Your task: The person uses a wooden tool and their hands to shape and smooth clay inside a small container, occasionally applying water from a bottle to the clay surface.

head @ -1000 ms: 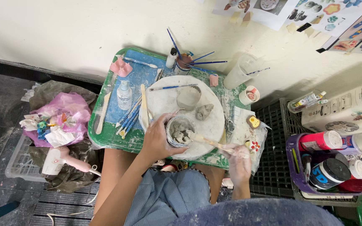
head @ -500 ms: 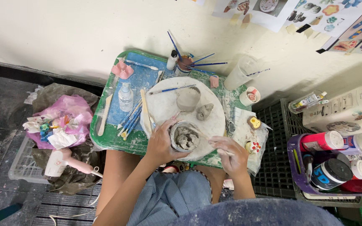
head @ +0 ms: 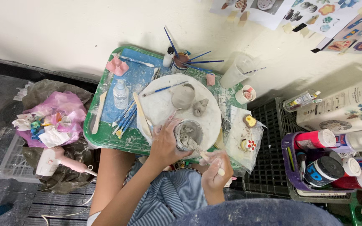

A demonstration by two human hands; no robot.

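Left hand (head: 164, 144) curled around grey clay cup (head: 188, 134) at white round board's (head: 160, 106) near edge, right hand (head: 215, 171) pinching wooden tool (head: 208, 158) dipped inside it, green tray (head: 105, 136) beneath.

The left hand (head: 164, 144) cups a small grey clay cup (head: 188, 134) at the near edge of a round white board (head: 160, 106), and the right hand (head: 215, 171) holds a wooden tool (head: 208, 159) whose tip reaches into the cup (its inside is smeared with wet clay). Farther back on the board lie a grey clay lump (head: 199, 107) and a blue-handled brush (head: 164, 88). The board rests on a green tray (head: 105, 140); a small clear bottle (head: 121, 94) stands left of the board.
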